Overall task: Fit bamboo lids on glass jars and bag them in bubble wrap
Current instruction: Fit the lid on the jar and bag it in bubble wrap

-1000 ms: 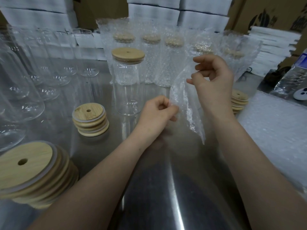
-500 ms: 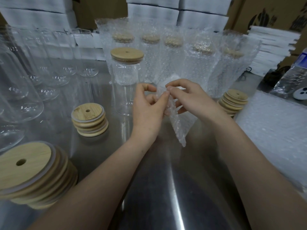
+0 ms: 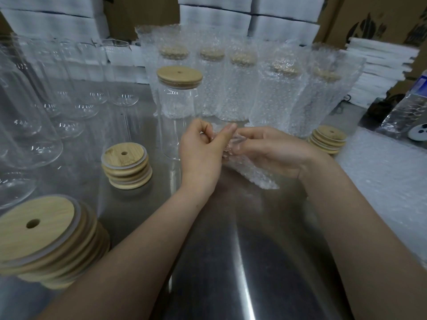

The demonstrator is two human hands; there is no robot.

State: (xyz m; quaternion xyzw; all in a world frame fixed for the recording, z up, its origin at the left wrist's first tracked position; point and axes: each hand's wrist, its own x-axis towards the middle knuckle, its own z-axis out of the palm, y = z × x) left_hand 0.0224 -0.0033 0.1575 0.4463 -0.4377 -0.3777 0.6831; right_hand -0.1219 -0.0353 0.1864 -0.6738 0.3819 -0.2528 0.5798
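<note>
While the two layers of the bubble-wrap bag look stuck together at the mouth, the main risk is a slip or a tear. The bag hangs just in front of the lidded glass jar, slightly to its right. The left hand holds one edge in a tight thumb-and-forefinger pinch. The right hand curls its fingers round the film on the other side and pinches it narrowly too. If they pull apart too sharply, the thin film could split at the seam, or one edge could snap free.

The left knuckles sit close to the jar's front wall. A jerk as the mouth gives way could knock this tall, narrow jar on the slick steel table. It would probably fall against the bagged jars right behind it, or roll toward the bare glasses to its left.

Its bamboo lid overhangs the glass, so a half-opened bag pulled down over it may catch on the rim and tilt the lid. The stack of spare lids to the jar's front left is near enough for a forearm to scatter.
</note>
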